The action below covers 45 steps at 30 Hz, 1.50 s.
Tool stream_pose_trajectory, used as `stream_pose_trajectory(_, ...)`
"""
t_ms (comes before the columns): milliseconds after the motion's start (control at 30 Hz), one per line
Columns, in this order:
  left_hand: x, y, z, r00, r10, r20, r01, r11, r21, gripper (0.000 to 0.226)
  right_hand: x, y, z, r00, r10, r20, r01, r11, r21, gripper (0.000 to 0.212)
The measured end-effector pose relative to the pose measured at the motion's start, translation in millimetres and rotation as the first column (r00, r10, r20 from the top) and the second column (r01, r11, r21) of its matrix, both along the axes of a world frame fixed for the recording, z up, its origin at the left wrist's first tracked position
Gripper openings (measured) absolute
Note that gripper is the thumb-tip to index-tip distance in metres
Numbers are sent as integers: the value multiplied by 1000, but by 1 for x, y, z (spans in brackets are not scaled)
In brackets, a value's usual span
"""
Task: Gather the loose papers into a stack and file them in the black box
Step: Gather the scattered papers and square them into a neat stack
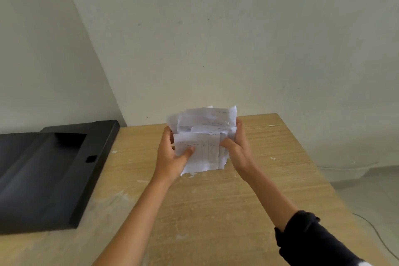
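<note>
An uneven stack of white papers [203, 136] with faint writing is held up above the wooden table [216, 201], near its far edge. My left hand [170, 157] grips the stack's left side, thumb pressed on the front sheet. My right hand [237, 149] clasps the right side, fingers wrapped behind. The sheets' edges are not aligned and fan out at the top. The black box [49, 170] lies open at the left of the table, its dark recessed inside showing nothing in it.
A pale wall stands right behind the table's far edge. Small white scraps [272, 158] and smudges dot the tabletop. The table's right edge drops to a floor where a thin cable [375, 231] runs.
</note>
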<state>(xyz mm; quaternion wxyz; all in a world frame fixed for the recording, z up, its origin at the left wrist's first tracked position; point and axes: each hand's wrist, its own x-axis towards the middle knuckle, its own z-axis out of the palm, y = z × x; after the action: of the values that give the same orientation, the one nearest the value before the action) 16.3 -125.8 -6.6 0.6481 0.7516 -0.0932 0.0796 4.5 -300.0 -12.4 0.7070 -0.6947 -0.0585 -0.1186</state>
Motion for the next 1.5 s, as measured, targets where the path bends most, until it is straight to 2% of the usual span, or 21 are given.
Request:
stream_pose_trajectory(100,-3,-4,-10,1000,-11,-20,10,999,-33,48,0,0,-6,999,-28,-38,29,999,30,44)
stream_pose_trajectory(233,0,-10,-8,1000,-27,-7,27,1000,1,48,5,1,-7,998,-22,-58,24,999,26,39)
stream_pose_trajectory(433,4,-12,-9,999,-31,11,31,999,-22,39,9,-10,-9,994,-100,-47,92,984,-154,39)
stream_pose_trajectory(533,5,-14,-14,1000,-15,14,15,1000,-8,40,5,-13,-10,994,-101,-51,79,943,-323,39)
stream_pose_trajectory(733,6,-16,-20,999,36,31,-35,999,-28,47,-4,-2,-13,991,-54,-120,27,977,-211,69)
stream_pose_trajectory(833,3,-17,-25,998,62,26,-60,995,-82,43,-5,11,-18,993,-32,-110,20,994,-108,53)
stream_pose_trajectory(933,-1,-20,-27,997,74,29,-69,989,-132,36,-1,21,-18,991,-76,-110,68,995,-75,39)
stream_pose_trajectory(1100,0,-22,-28,997,66,27,-59,976,-211,28,4,25,-20,983,-158,-88,159,987,-5,33)
stream_pose_trajectory(1233,-1,-25,-32,997,56,54,-46,984,-171,33,2,28,-25,985,-154,-78,152,988,-39,32)
stream_pose_trajectory(1333,1,-28,-34,996,80,33,-71,975,-209,31,2,30,-24,991,-98,-92,87,990,-109,33)
stream_pose_trajectory(1400,2,-28,-35,997,74,29,-65,970,-235,30,4,27,-20,987,-158,-39,147,966,-211,41)
stream_pose_trajectory(1500,1,-27,-34,998,40,50,-26,969,-245,36,3,23,-6,936,-236,263,337,820,-463,71)
